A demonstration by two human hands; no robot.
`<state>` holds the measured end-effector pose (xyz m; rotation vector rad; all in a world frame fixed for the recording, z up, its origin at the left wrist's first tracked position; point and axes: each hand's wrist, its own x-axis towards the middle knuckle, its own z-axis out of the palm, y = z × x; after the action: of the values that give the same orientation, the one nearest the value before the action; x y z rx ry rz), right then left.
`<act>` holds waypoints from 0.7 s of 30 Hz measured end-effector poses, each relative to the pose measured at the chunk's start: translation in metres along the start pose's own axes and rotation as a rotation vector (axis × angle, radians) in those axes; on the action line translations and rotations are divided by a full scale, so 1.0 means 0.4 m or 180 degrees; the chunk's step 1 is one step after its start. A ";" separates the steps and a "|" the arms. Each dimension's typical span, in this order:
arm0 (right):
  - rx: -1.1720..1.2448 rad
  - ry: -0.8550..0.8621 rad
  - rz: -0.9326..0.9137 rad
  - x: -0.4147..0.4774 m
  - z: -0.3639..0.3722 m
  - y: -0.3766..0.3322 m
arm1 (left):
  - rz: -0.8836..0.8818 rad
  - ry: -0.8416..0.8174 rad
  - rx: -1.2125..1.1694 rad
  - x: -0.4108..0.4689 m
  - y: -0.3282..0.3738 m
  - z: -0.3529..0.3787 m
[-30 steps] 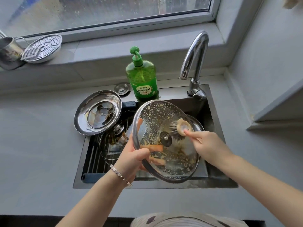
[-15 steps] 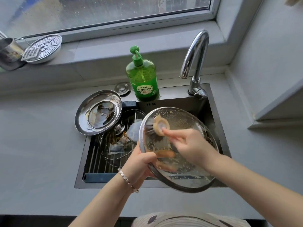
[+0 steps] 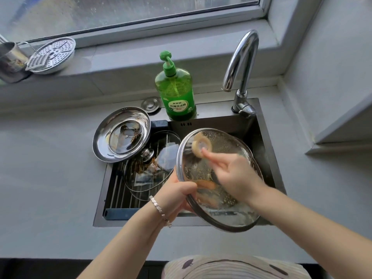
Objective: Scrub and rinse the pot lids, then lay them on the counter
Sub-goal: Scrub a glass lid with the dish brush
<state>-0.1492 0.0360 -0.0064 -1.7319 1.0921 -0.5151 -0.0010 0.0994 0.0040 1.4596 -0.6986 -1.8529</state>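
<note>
Head camera, nearest first: the left hand (image 3: 177, 195), a bracelet (image 3: 159, 208) at its wrist, grips the near-left rim of the glass lid (image 3: 227, 146), thumb curled over the top and fingers showing through the glass beneath. The right hand (image 3: 235, 176) is closed round the handle of a round scrubbing brush (image 3: 201, 144), forefinger stretched along it toward the head. A second ago the brush head sat right of the lid's centre knob; it has since swept to the upper-left part of the glass, and the hand now hides the knob. The lid has also sunk lower and rightward, held tilted over the sink (image 3: 267, 137). Suds speckle most of the glass, so scrubbing of this lid looks well along, its rinse not yet begun. Beyond, a second glass lid (image 3: 149, 174) with brown marks lies on the drain rack (image 3: 120, 188), and a steel lid (image 3: 121, 133), underside up and stained, overhangs the sink's left edge; both likely await washing. Farther back stand the green soap bottle (image 3: 177, 93) and the faucet (image 3: 243, 57), with no water visibly running.
</note>
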 end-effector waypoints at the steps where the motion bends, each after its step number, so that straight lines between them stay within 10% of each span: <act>1: 0.0091 -0.0148 -0.0140 -0.014 0.009 -0.008 | 0.0056 -0.0005 -0.0071 0.000 0.003 0.001; 7: -0.0435 0.0695 0.0490 0.052 -0.095 0.072 | 0.0428 0.0014 -0.0176 -0.020 0.030 -0.008; 21: -0.0334 -0.0155 -0.0231 -0.073 -0.033 0.088 | 0.0681 -0.0084 -0.0289 -0.025 0.024 -0.016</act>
<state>-0.1891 0.0500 -0.0281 -1.8718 1.0409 -0.4649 0.0086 0.1008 0.0160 1.2536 -0.7431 -1.7193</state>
